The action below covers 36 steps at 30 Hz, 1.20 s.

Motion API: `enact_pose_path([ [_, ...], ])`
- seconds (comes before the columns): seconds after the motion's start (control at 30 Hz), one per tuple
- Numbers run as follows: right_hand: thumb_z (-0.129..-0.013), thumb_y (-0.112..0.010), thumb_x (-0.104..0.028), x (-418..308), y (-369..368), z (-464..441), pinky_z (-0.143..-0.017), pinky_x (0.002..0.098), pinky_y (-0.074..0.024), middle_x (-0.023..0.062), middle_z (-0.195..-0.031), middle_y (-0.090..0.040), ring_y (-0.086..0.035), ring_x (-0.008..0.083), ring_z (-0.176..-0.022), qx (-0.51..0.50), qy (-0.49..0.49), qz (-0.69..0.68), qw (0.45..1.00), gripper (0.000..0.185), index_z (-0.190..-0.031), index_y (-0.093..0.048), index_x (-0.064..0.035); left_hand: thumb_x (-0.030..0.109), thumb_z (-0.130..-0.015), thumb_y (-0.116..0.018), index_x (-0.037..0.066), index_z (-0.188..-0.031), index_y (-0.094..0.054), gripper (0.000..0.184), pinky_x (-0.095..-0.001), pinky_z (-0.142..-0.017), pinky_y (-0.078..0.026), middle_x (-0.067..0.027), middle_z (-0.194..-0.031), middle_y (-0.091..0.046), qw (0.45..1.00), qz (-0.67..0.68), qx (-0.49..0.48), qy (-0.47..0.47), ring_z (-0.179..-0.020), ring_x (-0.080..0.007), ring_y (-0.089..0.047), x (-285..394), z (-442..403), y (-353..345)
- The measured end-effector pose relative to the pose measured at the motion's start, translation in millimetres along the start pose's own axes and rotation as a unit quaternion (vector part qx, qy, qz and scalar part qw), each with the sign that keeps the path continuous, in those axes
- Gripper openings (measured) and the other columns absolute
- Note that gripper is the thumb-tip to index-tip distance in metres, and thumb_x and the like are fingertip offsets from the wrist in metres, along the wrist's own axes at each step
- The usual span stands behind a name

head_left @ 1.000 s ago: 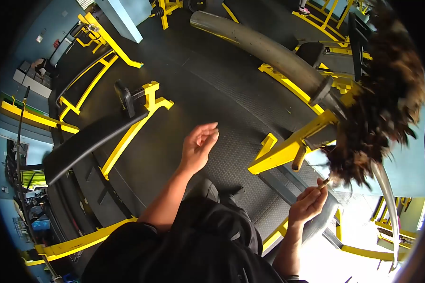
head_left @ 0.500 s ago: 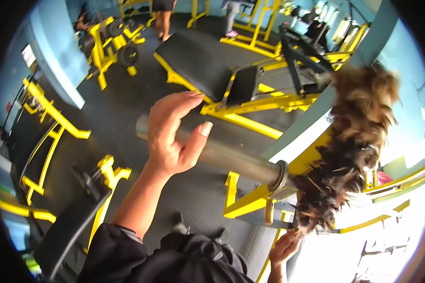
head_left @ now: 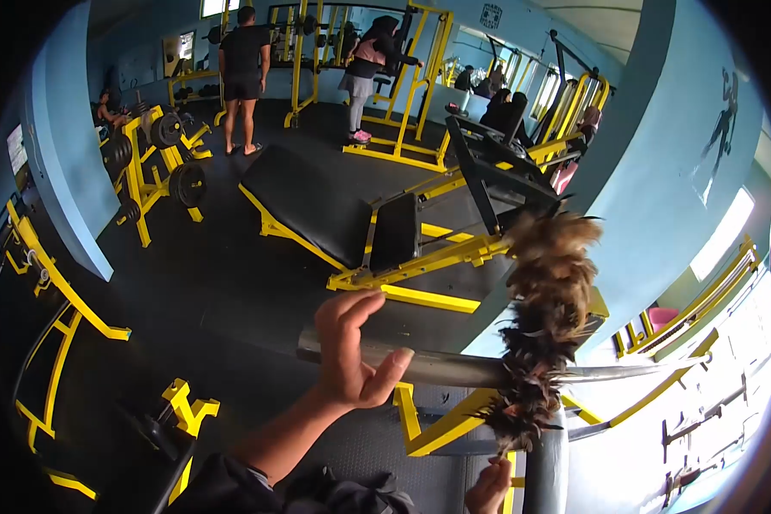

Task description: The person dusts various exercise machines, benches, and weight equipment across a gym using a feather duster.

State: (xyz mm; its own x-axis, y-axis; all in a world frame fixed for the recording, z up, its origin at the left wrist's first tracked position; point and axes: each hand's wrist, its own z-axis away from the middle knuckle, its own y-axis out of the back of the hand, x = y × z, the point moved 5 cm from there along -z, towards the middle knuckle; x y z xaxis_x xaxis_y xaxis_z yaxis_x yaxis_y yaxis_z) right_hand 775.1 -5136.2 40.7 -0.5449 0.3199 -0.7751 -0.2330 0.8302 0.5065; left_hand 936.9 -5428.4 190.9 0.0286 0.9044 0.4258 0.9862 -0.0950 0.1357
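Observation:
My right hand (head_left: pixel 488 487) grips the lower end of a feather duster (head_left: pixel 546 313), low in the view. The duster stands upright, with dark feathers below and lighter brown ones towards the top. Its feathers overlap a grey metal bar (head_left: pixel 454 368) that runs sideways behind them; whether they touch it I cannot tell. My left hand (head_left: pixel 355 355) is open, fingers curved and thumb apart, in front of the bar's left part. Contact between that hand and the bar is unclear.
Beyond the bar stands a yellow-framed machine with a black padded bench (head_left: pixel 308 201). A weight-plate rack (head_left: pixel 158 163) is at the left. Two people (head_left: pixel 244 81) stand at the back near yellow frames. A blue pillar (head_left: pixel 630 163) rises at the right, beside bright windows.
The view has tilted up, showing more of the room and the standing people. The feather duster appears further left and its top lower; my left hand appears lower and further right, still open.

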Motion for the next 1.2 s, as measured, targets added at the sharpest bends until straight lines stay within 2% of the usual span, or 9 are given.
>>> enact_pose_path([
  [0.2, -0.098, -0.038, -0.015, 9.7, 15.2, -0.3, -0.046, 0.025, -0.029, -0.0033, -0.06, -0.037, -0.03, 0.0091, -0.051, -0.041, -0.058, 0.019, 0.997, 0.019, -0.101, -0.051, -0.0019, 0.034, -0.083, -0.061, 0.002, -0.118, -0.052, 0.048, -0.0421, -0.094, -0.032, -0.0124, -0.112, -0.055, 0.97, -0.235, -0.066, 0.013, -0.104, -0.0284, -0.05, -15.6, -3.6, 48.2],
  [0.27, -0.097, -0.038, -0.013, 10.1, 3.4, 17.2, -0.046, 0.0257, -0.03, -0.0016, -0.06, -0.037, -0.032, 0.0101, -0.051, -0.039, 0.079, -0.047, 0.995, 0.021, -0.106, -0.052, 0.0002, 0.033, -0.084, -0.061, 0.004, -0.119, -0.053, 0.045, -0.0412, -0.091, -0.035, -0.012, -0.107, -0.057, 0.952, -0.271, -0.119, 0.08, -0.1, -0.0292, -0.053, -38.2, 9.8, 54.4],
  [0.33, -0.096, -0.038, -0.012, 35.7, -1.1, 34.8, -0.046, 0.0266, -0.0331, 0.0019, -0.06, -0.042, -0.037, 0.0121, -0.05, -0.047, 0.056, -0.091, 0.993, 0.025, -0.109, -0.053, 0.0026, 0.032, -0.088, -0.06, 0.004, -0.12, -0.053, 0.043, -0.039, -0.092, -0.038, -0.0092, -0.105, -0.06, 0.962, -0.214, -0.118, 0.125, -0.098, -0.0268, -0.056, -59.2, 28.6, 51.6],
  [0.4, -0.094, -0.037, -0.011, 3.0, -0.9, 43.0, -0.046, 0.029, -0.0377, 0.0072, -0.064, -0.052, -0.045, 0.0141, -0.051, -0.078, 0.162, -0.002, 0.984, 0.028, -0.113, -0.054, 0.0028, 0.033, -0.092, -0.055, 0.003, -0.122, -0.052, 0.042, -0.0342, -0.092, -0.037, -0.003, -0.104, -0.059, 0.878, 0.243, -0.064, 0.408, -0.097, -0.0157, -0.053, -91.2, 63.5, 34.6],
  [0.6, -0.093, -0.043, -0.012, -4.9, -76.1, 72.2, -0.051, 0.0377, -0.0451, 0.0184, -0.076, -0.061, -0.057, 0.0353, -0.059, -0.24, -0.016, -0.075, 0.968, 0.025, -0.111, -0.058, -0.004, 0.037, -0.099, -0.041, 0.005, -0.134, -0.042, 0.047, -0.0273, -0.087, -0.043, -0.0085, -0.121, -0.054, 0.918, 0.273, 0.061, 0.281, -0.102, -0.0155, -0.053, -80.4, 58.7, 37.5],
  [0.8, -0.083, -0.052, -0.004, -24.1, -112.1, 76.1, -0.053, 0.0427, -0.0503, 0.0157, -0.083, -0.06, -0.062, 0.0369, -0.066, -0.255, 0.116, -0.05, 0.959, 0.016, -0.099, -0.057, -0.0037, 0.051, -0.095, -0.035, 0.011, -0.144, -0.028, 0.063, -0.0408, -0.106, -0.031, -0.0111, -0.139, -0.04, 0.796, 0.524, 0.075, 0.292, -0.126, -0.0218, -0.041, -100.1, 79.6, 66.8],
  [0.9, -0.076, -0.053, -0.002, 54.6, -75.5, 75.5, -0.056, 0.0399, -0.0504, 0.0151, -0.082, -0.059, -0.061, 0.0344, -0.069, -0.231, 0.191, 0.09, 0.95, 0.021, -0.096, -0.058, -0.0046, 0.054, -0.093, -0.036, 0.012, -0.144, -0.029, 0.067, -0.0437, -0.108, -0.027, -0.0112, -0.143, -0.036, 0.797, 0.454, 0.172, 0.359, -0.13, -0.0235, -0.037, -94.2, 72.5, 77.1],
  [0.97, -0.073, -0.055, -0.003, 90.3, -30.9, 78.9, -0.059, 0.0412, -0.0487, 0.0141, -0.079, -0.056, -0.059, 0.0345, -0.071, -0.184, 0.156, 0.121, 0.963, 0.018, -0.091, -0.057, -0.0051, 0.049, -0.094, -0.035, 0.009, -0.143, -0.032, 0.063, -0.0455, -0.107, -0.028, -0.0166, -0.142, -0.038, 0.913, 0.248, 0.084, 0.314, -0.129, -0.0278, -0.039, -66.1, 52.5, 90.0],
  [1.2, -0.082, -0.055, -0.007, 145.0, 68.8, 86.8, -0.059, 0.0466, -0.0401, 0.0156, -0.076, -0.049, -0.053, 0.0373, -0.071, -0.086, 0.083, 0.311, 0.943, 0.013, -0.089, -0.045, -0.0045, 0.036, -0.083, -0.06, 0.007, -0.128, -0.051, 0.054, -0.045, -0.105, -0.029, -0.0154, -0.14, -0.039, 0.975, -0.084, -0.153, 0.137, -0.128, -0.0319, -0.037, -18.0, 50.3, 66.2],
])
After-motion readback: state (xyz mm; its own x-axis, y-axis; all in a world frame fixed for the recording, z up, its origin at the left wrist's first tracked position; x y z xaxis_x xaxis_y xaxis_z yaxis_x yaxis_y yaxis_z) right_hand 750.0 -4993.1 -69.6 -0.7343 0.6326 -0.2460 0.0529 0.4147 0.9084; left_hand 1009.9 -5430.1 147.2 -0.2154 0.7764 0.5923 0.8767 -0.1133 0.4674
